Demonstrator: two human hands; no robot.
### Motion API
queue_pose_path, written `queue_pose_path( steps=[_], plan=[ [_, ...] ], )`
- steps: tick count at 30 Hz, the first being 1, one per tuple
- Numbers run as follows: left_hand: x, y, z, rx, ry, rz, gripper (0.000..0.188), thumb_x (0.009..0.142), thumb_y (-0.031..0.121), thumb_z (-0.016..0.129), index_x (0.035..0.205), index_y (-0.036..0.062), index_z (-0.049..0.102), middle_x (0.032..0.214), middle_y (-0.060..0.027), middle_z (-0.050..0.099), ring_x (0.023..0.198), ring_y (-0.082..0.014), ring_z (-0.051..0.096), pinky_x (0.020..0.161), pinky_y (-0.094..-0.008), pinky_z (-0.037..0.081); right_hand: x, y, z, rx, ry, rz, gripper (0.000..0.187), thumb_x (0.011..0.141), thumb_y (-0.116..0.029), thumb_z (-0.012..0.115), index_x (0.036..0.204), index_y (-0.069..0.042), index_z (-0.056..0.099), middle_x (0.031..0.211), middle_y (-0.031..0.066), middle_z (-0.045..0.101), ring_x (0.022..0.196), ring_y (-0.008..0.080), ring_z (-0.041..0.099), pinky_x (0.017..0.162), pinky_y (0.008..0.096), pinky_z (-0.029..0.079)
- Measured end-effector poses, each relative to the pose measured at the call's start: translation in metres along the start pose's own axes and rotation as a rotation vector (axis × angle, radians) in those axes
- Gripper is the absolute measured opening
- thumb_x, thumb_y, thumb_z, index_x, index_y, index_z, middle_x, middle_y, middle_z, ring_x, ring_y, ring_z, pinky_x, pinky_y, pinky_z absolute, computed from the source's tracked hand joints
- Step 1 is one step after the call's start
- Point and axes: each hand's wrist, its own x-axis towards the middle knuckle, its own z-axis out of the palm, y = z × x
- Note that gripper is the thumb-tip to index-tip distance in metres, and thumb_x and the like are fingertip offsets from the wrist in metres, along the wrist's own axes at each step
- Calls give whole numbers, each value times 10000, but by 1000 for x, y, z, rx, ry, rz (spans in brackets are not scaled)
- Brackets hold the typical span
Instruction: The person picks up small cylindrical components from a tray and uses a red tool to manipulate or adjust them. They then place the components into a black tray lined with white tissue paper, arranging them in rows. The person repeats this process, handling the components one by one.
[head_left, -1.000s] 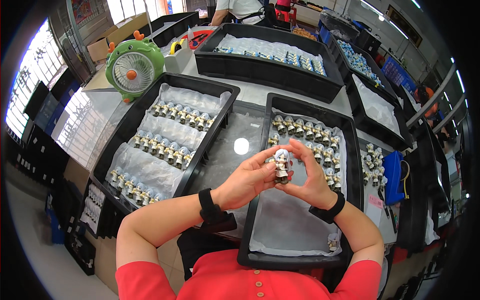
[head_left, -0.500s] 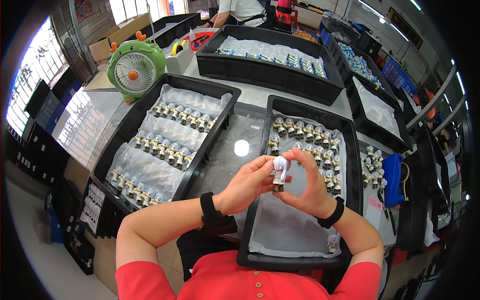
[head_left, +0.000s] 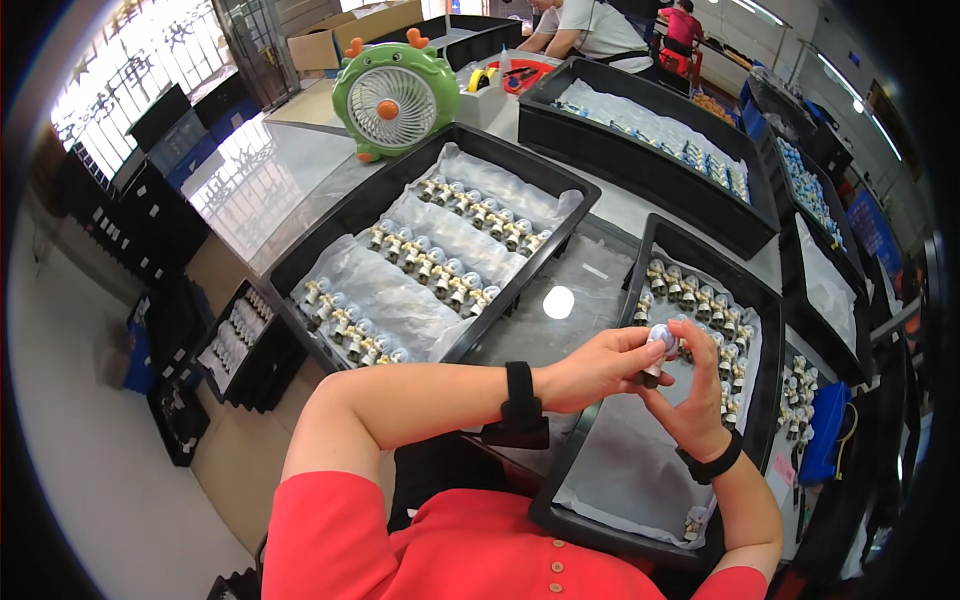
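Observation:
Between my two hands is a small figurine [head_left: 661, 338] with pale lavender-white hair and a dark base, tilted and partly covered by fingers. My left hand [head_left: 606, 368] grips it from the left with thumb and fingers. On its other side, my right hand [head_left: 697, 398] curves around it, index finger at the head and thumb near the base. Both hands are above the right black tray [head_left: 590, 425], which is lined with translucent sheet. Rows of similar figurines [head_left: 690, 290] stand along its far and right parts, and a single figurine [head_left: 694, 522] lies in its near right corner.
To the left, another black tray [head_left: 290, 275] holds several figurine rows on white sheets. A green animal-shaped fan [head_left: 395, 100] stands behind it. More trays [head_left: 640, 165] are at the back. Loose figurines [head_left: 797, 400] and a blue pouch [head_left: 826, 432] lie right. A person [head_left: 600, 30] works beyond.
My view has swung left, so the trays and fan appear farther right. The figurine has tipped in my hands, its head now turned more toward me.

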Motion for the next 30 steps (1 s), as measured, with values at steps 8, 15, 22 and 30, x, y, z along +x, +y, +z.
queue_pose_path(
  steps=[8,15,22,30],
  plan=[
    [8,3,-3,-39,-67,-31,452,995,335,412,1369,86,363,1298,-53,483,1162,-226,522,942,-373,441,-4,9,-5,47,10,52,897,615,-61,809,1368,-40,321,1248,154,503,1132,319,490,967,412,390],
    [6,8,-2,-71,-87,-53,477,1008,359,333,1394,78,332,1340,-98,454,1202,-251,491,977,-408,414,-1,9,-7,115,-3,31,911,602,-71,813,1372,-46,328,1246,127,527,1155,321,477,1010,429,349],
    [5,1,-9,-112,-121,-35,490,995,367,377,1387,76,342,1326,-81,467,1178,-245,503,977,-394,406,-2,4,-4,59,9,74,913,580,-53,814,1361,-52,341,1221,136,525,1124,317,496,964,409,397],
    [4,1,-14,-128,-121,-21,450,999,354,375,1361,87,367,1277,-62,496,1121,-241,533,955,-370,417,-2,2,1,69,-3,102,919,584,-5,783,1378,-57,324,1235,148,510,1122,303,500,956,390,405]
  ],
)
